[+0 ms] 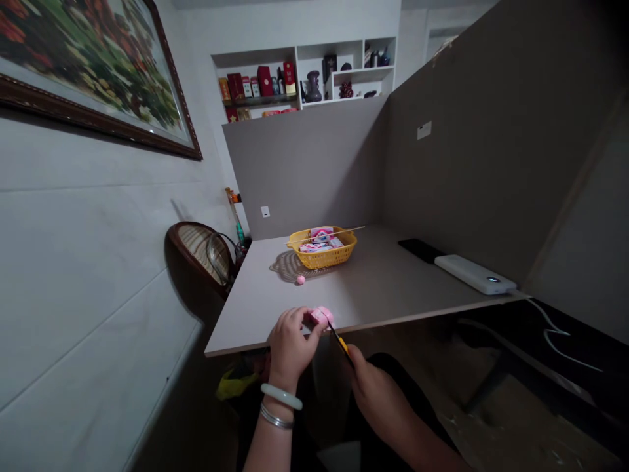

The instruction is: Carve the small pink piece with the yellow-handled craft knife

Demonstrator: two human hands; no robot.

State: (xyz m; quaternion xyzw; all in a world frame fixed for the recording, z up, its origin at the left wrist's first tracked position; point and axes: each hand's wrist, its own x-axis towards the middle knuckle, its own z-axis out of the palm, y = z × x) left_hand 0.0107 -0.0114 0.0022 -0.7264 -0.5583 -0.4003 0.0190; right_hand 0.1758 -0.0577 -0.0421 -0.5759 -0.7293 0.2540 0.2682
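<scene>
At the table's front edge my left hand (293,337) has its thumb and fingers closed on a pink clay-like lump (322,316). In my right hand (371,387) is a slim knife (343,343) with a yellow and black handle; its dark tip touches the lump's right side. A dark line runs over the top of the lump. Farther back on the table lies a small pink ball (301,280). Behind it stands a yellow plastic basket (327,260) holding colourful patterned packets (322,246), with a thin stick (350,229) across its rim.
The grey table (378,288) has upright panels at its back and right. A white power bank (469,272) with a cable lies at the right, beside a flat black object (419,250). A round wood-framed object (199,252) stands left of the table.
</scene>
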